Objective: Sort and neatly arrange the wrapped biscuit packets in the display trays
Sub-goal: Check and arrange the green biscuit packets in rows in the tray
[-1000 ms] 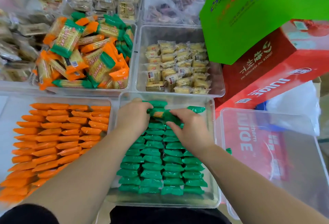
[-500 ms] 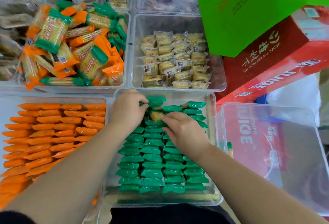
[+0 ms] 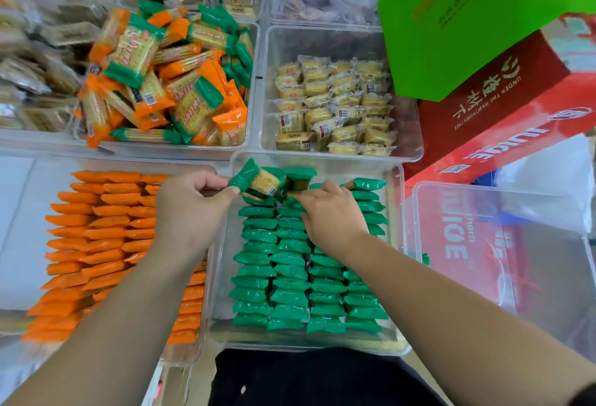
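Hands first: pinching one green packet (image 3: 254, 180) by its crimped end between left hand (image 3: 190, 212) thumb and forefinger, holding it tilted just above the far left corner of the clear tray (image 3: 322, 160). Pinching a second green packet (image 3: 298, 180) upright with the right hand (image 3: 332, 215), fingers curled, right beside the first and nearly touching. Showing glossy, crinkly film on both, with pale square crackers peeking through a see-through middle. Sitting nearer: green packets (image 3: 290, 276) overlapping in four neat columns inside that hard, rectangular plastic tray. Lining up next door on the left, orange packets (image 3: 96, 244), same pillow shape.
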Demonstrator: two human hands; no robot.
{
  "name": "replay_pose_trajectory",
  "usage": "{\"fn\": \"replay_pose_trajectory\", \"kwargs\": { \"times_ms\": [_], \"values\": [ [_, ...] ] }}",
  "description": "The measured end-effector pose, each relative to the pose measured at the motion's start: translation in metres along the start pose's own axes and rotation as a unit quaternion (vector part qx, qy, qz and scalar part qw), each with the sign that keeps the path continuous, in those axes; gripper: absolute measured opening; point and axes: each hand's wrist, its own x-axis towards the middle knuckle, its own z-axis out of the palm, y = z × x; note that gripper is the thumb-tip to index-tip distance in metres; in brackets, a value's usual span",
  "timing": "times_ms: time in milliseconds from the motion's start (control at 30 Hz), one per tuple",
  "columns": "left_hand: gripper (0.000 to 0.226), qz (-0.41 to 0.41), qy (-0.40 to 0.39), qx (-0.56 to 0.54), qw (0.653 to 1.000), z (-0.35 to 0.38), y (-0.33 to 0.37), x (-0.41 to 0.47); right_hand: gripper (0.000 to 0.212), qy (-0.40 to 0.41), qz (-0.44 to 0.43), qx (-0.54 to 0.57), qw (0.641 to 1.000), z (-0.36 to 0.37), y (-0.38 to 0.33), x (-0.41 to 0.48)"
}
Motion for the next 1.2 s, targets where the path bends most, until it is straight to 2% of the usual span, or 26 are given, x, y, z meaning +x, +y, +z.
{"fn": "replay_pose_trajectory", "kwargs": {
  "times_ms": [100,200,233,333,400,433,500,567,667,733,867,933,1000,1067,1133,1200],
  "values": [
    [0.008,-0.069,-0.007,-0.091,0.993,-0.001,-0.007,-0.015,0.052,-0.055,-0.017,-0.048,0.997,-0.009,-0.002,0.000],
    [0.009,-0.155,-0.030,-0.208,0.965,-0.001,-0.009,-0.032,0.055,-0.088,-0.011,-0.072,0.993,-0.015,-0.006,-0.005],
    [0.009,-0.177,-0.037,-0.236,0.955,0.000,-0.009,-0.037,0.052,-0.071,0.003,-0.049,0.996,-0.017,-0.007,-0.010],
    [0.012,-0.202,-0.059,-0.288,0.934,0.002,-0.008,-0.052,0.028,0.091,0.016,0.066,0.994,-0.028,-0.010,-0.032],
    [0.015,-0.194,-0.083,-0.312,0.927,0.000,-0.005,-0.063,0.010,0.127,0.038,0.163,0.978,-0.039,-0.011,-0.053],
    [0.017,-0.188,-0.095,-0.319,0.924,-0.001,-0.003,-0.067,0.011,0.109,0.064,0.236,0.963,-0.046,-0.012,-0.062],
    [0.019,-0.178,-0.105,-0.329,0.922,-0.004,0.003,-0.078,0.020,0.070,0.125,0.397,0.907,-0.063,-0.014,-0.085],
    [0.016,-0.168,-0.116,-0.328,0.922,-0.006,0.010,-0.093,0.020,0.062,0.141,0.493,0.856,-0.076,-0.014,-0.106],
    [0.008,-0.131,-0.155,-0.324,0.924,-0.008,0.019,-0.118,0.010,0.100,0.149,0.535,0.826,-0.086,-0.012,-0.133],
    [0.005,-0.104,-0.171,-0.318,0.927,-0.010,0.026,-0.131,0.015,0.116,0.150,0.557,0.808,-0.090,-0.008,-0.148],
    [0.006,-0.075,-0.169,-0.242,0.952,-0.014,0.036,-0.151,0.011,0.100,0.143,0.613,0.770,-0.092,0.002,-0.167],
    [0.007,-0.053,-0.187,-0.198,0.961,-0.013,0.044,-0.161,0.008,0.092,0.159,0.645,0.742,-0.088,0.008,-0.174],
    [0.016,-0.017,-0.192,-0.149,0.970,-0.010,0.052,-0.171,0.007,0.083,0.184,0.655,0.728,-0.080,0.012,-0.178],
    [0.014,0.010,-0.184,-0.119,0.976,-0.007,0.061,-0.179,0.008,0.068,0.205,0.670,0.710,-0.074,0.014,-0.181],
    [0.011,0.019,-0.170,-0.119,0.978,-0.004,0.066,-0.184,0.014,0.048,0.210,0.710,0.671,-0.071,0.015,-0.183],
    [0.009,0.008,-0.155,-0.132,0.979,-0.004,0.068,-0.187,0.021,0.028,0.192,0.763,0.617,-0.073,0.015,-0.186]
  ]
}}
